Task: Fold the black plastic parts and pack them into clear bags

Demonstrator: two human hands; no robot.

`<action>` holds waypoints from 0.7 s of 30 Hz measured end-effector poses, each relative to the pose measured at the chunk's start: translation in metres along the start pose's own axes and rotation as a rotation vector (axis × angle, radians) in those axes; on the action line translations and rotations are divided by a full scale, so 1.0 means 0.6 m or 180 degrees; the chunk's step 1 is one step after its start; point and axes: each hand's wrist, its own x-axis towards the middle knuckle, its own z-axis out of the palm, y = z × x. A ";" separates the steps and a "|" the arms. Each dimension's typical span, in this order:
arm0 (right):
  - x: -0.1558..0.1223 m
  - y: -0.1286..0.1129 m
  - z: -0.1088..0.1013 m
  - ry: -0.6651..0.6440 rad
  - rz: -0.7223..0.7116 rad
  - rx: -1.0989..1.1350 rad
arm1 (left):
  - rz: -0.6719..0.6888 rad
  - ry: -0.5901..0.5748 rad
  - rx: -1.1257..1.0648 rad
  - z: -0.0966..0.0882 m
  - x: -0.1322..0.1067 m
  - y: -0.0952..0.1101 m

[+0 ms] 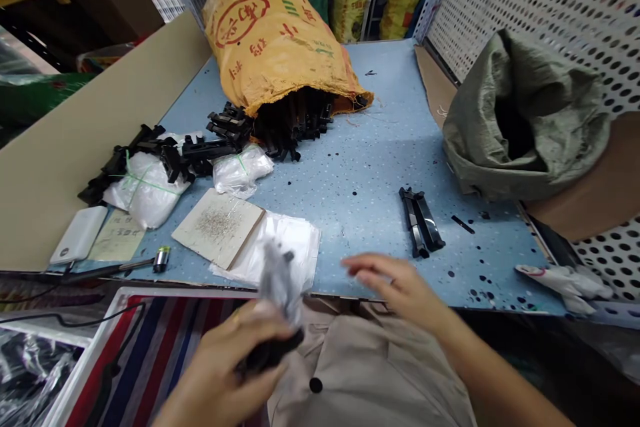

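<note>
My left hand [227, 360], blurred by motion, is closed around a black plastic part [267, 352] above the table's front edge. A clear plastic bag [280, 280] covers the part's far end. Close to the table edge hovers my right hand [400, 287], its fingers stretched out with nothing in them. Two long black plastic parts [420, 221] lie beyond it to the right. Behind the clear bag, a stack of flat clear bags [306, 250] rests on the table, partly under a square board [217, 227].
A yellow woven sack [285, 40] spills black parts [295, 127] onto the blue table [340, 193]. Tied bag bundles [147, 190] sit at left near a hammer [160, 260] and a white device [79, 233]. An open grey-green sack [470, 133] stands at right.
</note>
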 end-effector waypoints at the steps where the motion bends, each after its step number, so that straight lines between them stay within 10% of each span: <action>1: 0.001 0.012 -0.029 0.0450 0.0154 -0.0405 | -0.0349 -0.0334 0.0043 -0.020 -0.030 -0.011; 5: 0.009 0.092 -0.133 0.1801 0.1066 -0.2582 | -0.1695 -0.1213 0.0021 0.006 -0.091 -0.119; 9: 0.007 0.152 -0.172 0.1357 0.1678 -0.2801 | -0.2615 -0.1089 0.0420 0.122 -0.076 -0.250; 12: -0.005 0.163 -0.181 0.1295 0.1609 -0.2575 | -0.2766 -0.0976 0.0487 0.157 -0.064 -0.287; 16: -0.018 0.138 -0.167 0.1374 0.1428 -0.1087 | -0.2252 -0.0663 0.0065 0.102 -0.062 -0.225; 21: -0.003 0.058 -0.067 0.0974 0.1250 0.1560 | -0.0636 0.0626 -0.0568 0.040 -0.002 -0.082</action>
